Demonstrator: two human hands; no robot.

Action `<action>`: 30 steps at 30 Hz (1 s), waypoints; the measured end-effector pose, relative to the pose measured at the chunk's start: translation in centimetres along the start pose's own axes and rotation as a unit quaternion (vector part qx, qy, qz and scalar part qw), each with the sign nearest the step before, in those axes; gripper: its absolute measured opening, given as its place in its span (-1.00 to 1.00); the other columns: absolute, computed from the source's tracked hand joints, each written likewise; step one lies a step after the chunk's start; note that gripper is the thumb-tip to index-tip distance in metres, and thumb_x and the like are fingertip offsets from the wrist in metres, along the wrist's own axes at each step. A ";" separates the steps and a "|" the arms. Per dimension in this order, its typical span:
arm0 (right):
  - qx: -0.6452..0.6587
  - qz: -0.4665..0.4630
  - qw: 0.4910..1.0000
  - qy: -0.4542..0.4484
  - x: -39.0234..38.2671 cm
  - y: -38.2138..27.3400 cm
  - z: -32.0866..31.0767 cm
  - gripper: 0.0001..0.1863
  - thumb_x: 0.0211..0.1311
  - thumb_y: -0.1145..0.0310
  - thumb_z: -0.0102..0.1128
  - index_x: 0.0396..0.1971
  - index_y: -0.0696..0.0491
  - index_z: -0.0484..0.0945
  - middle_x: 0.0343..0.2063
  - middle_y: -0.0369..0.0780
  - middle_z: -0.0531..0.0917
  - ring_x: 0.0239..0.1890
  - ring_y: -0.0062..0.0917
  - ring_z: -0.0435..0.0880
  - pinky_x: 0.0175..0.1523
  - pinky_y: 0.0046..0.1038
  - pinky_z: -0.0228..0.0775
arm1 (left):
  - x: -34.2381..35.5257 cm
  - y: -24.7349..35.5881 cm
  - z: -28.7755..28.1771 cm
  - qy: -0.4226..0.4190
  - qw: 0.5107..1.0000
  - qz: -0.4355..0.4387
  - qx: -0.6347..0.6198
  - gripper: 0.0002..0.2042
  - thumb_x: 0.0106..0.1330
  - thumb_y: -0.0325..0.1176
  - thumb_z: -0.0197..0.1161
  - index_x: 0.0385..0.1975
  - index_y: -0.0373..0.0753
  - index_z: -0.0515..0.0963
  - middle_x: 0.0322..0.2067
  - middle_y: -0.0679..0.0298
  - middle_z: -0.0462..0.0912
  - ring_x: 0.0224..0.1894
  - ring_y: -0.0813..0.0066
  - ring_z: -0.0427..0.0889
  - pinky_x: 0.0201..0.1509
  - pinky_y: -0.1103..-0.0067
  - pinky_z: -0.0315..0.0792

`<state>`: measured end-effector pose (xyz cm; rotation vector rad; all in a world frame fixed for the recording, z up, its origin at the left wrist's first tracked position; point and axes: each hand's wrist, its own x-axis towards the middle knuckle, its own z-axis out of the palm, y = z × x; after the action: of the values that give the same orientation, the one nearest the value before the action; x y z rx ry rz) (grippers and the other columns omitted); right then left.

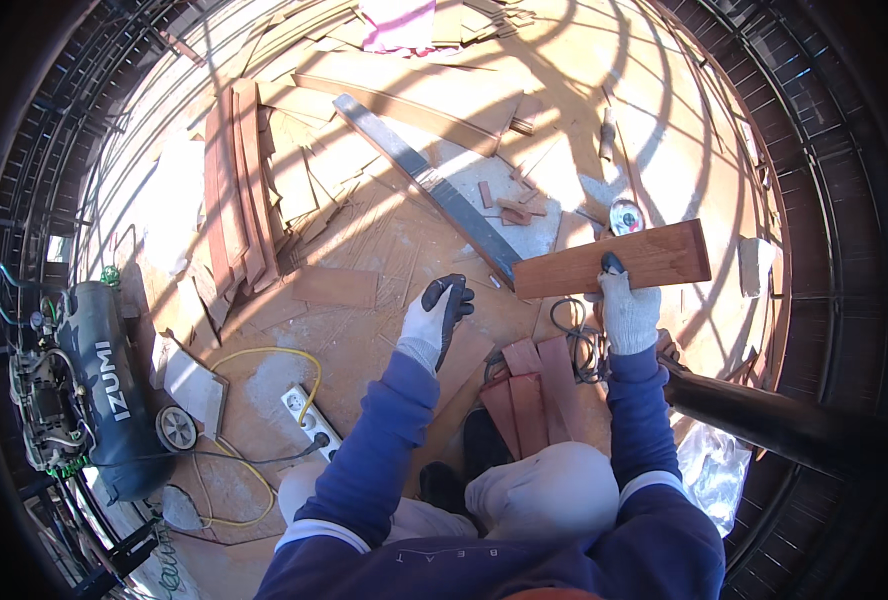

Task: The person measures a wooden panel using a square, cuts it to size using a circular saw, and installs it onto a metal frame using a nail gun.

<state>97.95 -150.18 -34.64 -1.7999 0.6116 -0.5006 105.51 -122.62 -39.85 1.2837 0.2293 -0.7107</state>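
Note:
A reddish-brown wooden board [654, 258] is in my right hand [629, 308], raised above the floor. The glove is pale with dark fingertips, and the dark thumb lies over the board's near face. My left hand [436, 318], in a white glove with a dark palm, is in front of my left knee. Its fingers curl toward the thumb; anything inside them is hidden. Between the hands, a long grey metal bar [464, 222] lies slanting on the floor, its near end by the board's left end. Several reddish board pieces [530, 405] lie at my feet.
Long red boards [247, 190] and thin offcuts lie ahead on the left. A power strip [310, 420] with a yellow cord [309, 362] is near my left knee. An air compressor [109, 380] stands far left. A round-disc tool [625, 217] lies beyond the held board; a dark pole [754, 405] crosses at right.

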 end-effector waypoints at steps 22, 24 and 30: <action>0.267 0.171 0.947 0.038 -20.3 -51.0 -19.7 -0.70 0.37 0.28 0.18 -0.03 0.15 0.51 -0.38 -0.32 0.52 -0.34 -0.64 0.54 -0.31 -0.54 0.40 | -43.0 35.7 10.6 -0.083 0.870 0.047 0.484 -0.63 0.46 -0.02 0.10 -0.22 -0.19 0.70 -0.38 0.17 0.73 -0.33 0.31 0.70 -0.19 0.41 0.53; 0.190 0.167 0.967 0.043 -24.2 -53.7 -21.1 -0.68 0.36 0.27 0.20 -0.04 0.17 0.52 -0.34 -0.28 0.55 -0.34 -0.63 0.54 -0.31 -0.54 0.44 | -45.3 34.2 9.6 -0.118 0.834 0.075 0.534 -0.62 0.47 -0.01 0.08 -0.23 -0.18 0.70 -0.39 0.16 0.73 -0.29 0.29 0.71 -0.16 0.38 0.52; 0.201 0.231 0.939 0.159 -35.6 -54.8 -23.1 -0.55 0.37 0.16 0.20 0.01 0.26 0.53 -0.19 -0.13 0.61 -0.19 -0.50 0.62 -0.14 -0.45 0.56 | -51.4 30.2 8.9 -0.142 0.972 -0.186 -0.029 -0.55 0.42 0.08 0.18 0.01 -0.18 0.61 -0.17 0.15 0.73 -0.24 0.32 0.73 -0.13 0.42 0.61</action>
<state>64.94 -131.06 23.22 -1.1442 1.0422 -0.5474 82.13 -109.40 14.12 1.0769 0.2577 -1.1881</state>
